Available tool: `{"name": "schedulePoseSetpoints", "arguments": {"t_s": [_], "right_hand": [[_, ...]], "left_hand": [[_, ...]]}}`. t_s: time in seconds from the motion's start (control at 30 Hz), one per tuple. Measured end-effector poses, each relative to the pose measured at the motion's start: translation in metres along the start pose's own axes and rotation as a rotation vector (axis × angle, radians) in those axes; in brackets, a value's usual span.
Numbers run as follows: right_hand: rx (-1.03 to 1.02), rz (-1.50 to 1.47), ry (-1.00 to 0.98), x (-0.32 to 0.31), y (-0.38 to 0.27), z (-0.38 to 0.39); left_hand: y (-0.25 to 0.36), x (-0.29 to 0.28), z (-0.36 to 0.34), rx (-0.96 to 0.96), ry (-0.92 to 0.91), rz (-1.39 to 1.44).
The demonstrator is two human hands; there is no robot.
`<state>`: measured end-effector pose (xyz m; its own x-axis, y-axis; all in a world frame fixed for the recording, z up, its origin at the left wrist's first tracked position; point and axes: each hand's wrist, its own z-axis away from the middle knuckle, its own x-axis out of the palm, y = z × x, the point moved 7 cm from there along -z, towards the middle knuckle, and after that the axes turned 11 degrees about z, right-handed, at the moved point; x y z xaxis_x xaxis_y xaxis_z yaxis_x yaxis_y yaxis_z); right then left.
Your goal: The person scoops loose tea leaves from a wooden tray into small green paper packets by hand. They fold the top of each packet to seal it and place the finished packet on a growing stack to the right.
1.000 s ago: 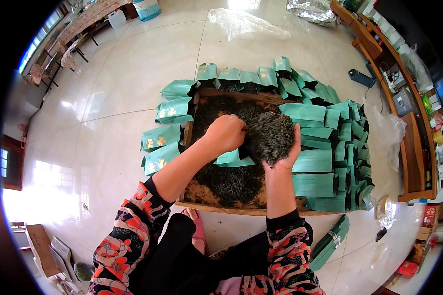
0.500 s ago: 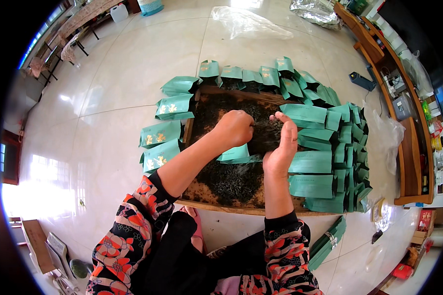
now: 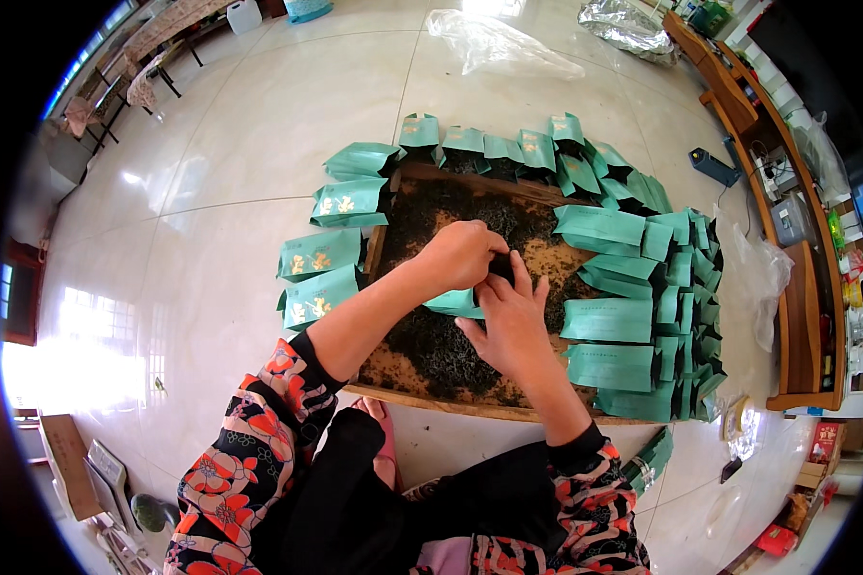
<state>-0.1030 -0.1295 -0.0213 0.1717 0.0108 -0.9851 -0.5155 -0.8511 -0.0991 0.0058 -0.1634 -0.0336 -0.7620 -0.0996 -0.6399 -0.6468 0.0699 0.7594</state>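
Observation:
A green paper bag (image 3: 454,304) lies low in a wooden tray (image 3: 451,409) strewn with dark dried leaves (image 3: 451,355). Most of it is hidden under my hands. My left hand (image 3: 458,257) is closed at the bag's far end, its fingertips bent down toward the mouth. Against the bag's right side is my right hand (image 3: 516,321), fingers spread and curved over the mouth, thumb held apart. The fingertips of both hands nearly meet there. What lies between them cannot be made out.
Several filled green bags (image 3: 609,319) stand packed along the tray's right side. Others line the far edge (image 3: 465,141) and the left side (image 3: 318,297). Clear plastic (image 3: 499,43) and a silver foil bag (image 3: 628,29) lie on the floor beyond. A wooden cabinet (image 3: 804,316) stands at right.
My right hand has moved left from above the tray's right part onto the bag, its fingers spreading over it. My left hand stays at the bag. The view has shifted slightly.

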Motion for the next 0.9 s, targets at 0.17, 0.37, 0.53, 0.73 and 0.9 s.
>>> {"name": "schedulePoseSetpoints", "arguments": {"t_s": [0.17,0.37,0.53,0.73,0.9], "right_hand": [[-0.041,-0.039,-0.010,-0.010,-0.001,-0.008],[0.521,-1.030,0.180,0.011,0.057,0.046],[1.286,-1.568,-0.441,0.150,0.061,0.147],[1.636,-2.098,-0.371,0.197,0.015,0.151],[1.541,-2.297,-0.098,0.206,0.004,0.065]], "left_hand": [[0.003,-0.008,0.006,0.038,0.068,0.058],[-0.012,-0.044,0.017,-0.130,0.138,-0.037],[-0.004,-0.054,0.024,-0.121,0.206,0.046],[0.004,-0.069,0.036,-0.183,0.260,0.192],[0.020,-0.073,0.036,-0.206,0.274,0.209]]}}
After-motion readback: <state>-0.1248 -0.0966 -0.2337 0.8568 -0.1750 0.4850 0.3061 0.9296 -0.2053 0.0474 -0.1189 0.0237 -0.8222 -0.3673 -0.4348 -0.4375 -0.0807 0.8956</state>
